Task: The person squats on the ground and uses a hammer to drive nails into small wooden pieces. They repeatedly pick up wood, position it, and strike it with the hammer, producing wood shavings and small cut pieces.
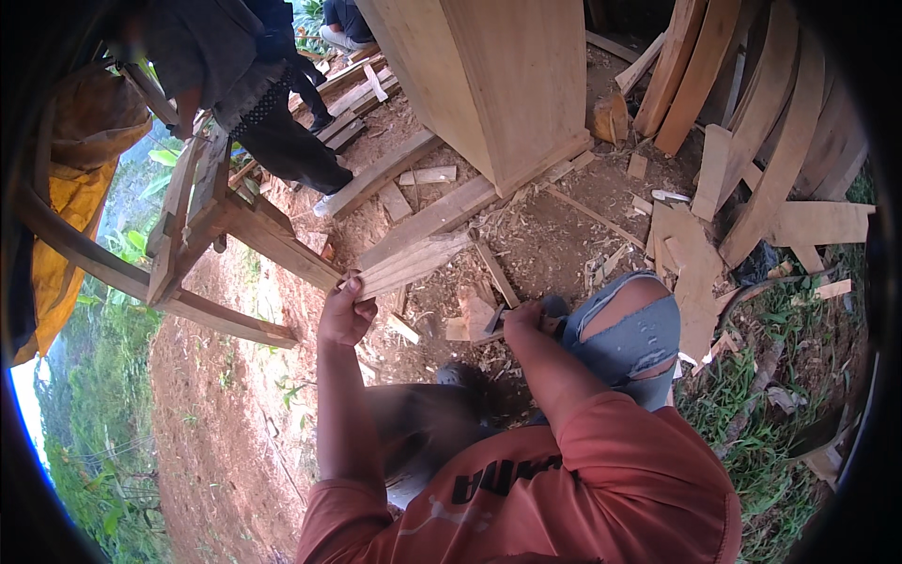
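Observation:
My left hand (348, 315) is closed on the near end of a short, pale wooden board (413, 265). The board slants up and to the right, its far end over the timber on the ground. To the right, my right hand (524, 318) is closed beside my bent knee. A small dark, flat-ended tool (495, 318) sticks out from its left side; its handle is hidden in the fist, so I cannot tell its kind. Wood offcuts (477, 315) lie just beyond it on the ground.
A tall wooden box-like piece (512, 85) stands ahead. Curved planks (766, 132) lean at the right, with scrap wood (686, 273) below. A timber frame (202, 221) stands at the left. Behind it is a person in dark trousers (291, 141); another sits farther back. Long beams (385, 174) lie between.

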Action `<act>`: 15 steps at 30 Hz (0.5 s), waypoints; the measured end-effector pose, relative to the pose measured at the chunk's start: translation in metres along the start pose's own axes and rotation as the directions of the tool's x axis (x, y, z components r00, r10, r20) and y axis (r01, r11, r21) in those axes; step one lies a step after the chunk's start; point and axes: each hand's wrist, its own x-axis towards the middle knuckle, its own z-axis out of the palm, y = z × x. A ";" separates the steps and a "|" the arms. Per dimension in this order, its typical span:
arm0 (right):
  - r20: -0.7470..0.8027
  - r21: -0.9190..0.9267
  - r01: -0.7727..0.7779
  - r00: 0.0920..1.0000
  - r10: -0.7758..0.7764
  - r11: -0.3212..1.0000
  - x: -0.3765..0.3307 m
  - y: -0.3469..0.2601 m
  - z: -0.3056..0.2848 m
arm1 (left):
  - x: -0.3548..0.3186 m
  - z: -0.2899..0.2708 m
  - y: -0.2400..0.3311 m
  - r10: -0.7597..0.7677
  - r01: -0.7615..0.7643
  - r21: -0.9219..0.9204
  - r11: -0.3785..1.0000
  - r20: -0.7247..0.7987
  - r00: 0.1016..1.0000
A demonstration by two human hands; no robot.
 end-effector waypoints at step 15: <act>-0.858 0.387 0.700 0.512 0.044 -0.601 -0.171 0.037 -0.252 | 0.022 -0.015 -0.017 -0.095 0.091 -0.055 0.994 -0.062 0.994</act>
